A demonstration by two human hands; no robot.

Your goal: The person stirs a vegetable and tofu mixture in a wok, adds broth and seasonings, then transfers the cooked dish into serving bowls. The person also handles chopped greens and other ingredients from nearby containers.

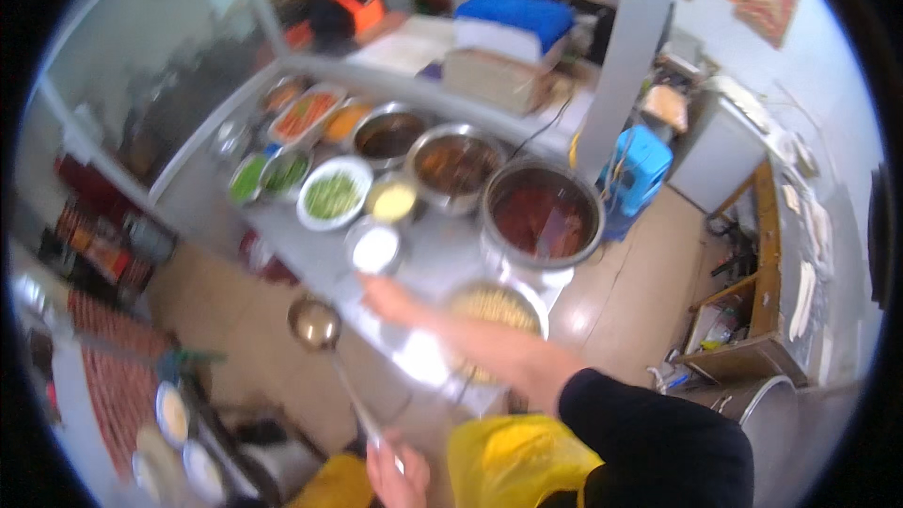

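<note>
At the bottom of the head view, my left hand [398,473] grips the long handle of a metal ladle [314,324]. The ladle's bowl hangs over the floor, left of a steel table [437,243]. My right arm, in a black sleeve, reaches left across the table's near end. My right hand [386,300] is just below a small bowl of white contents [375,248]. Blur hides whether its fingers hold anything. Under the forearm stands a large bowl of pale yellow bits [494,307], partly covered by the arm.
Behind are a white bowl of chopped greens [334,195], a yellow-filled bowl [394,202] and a large pot of dark red liquid [540,222]. A grey post [638,49] rises behind the pot. Several bowls [173,413] stand lower left. A person [346,3] is beyond the counter.
</note>
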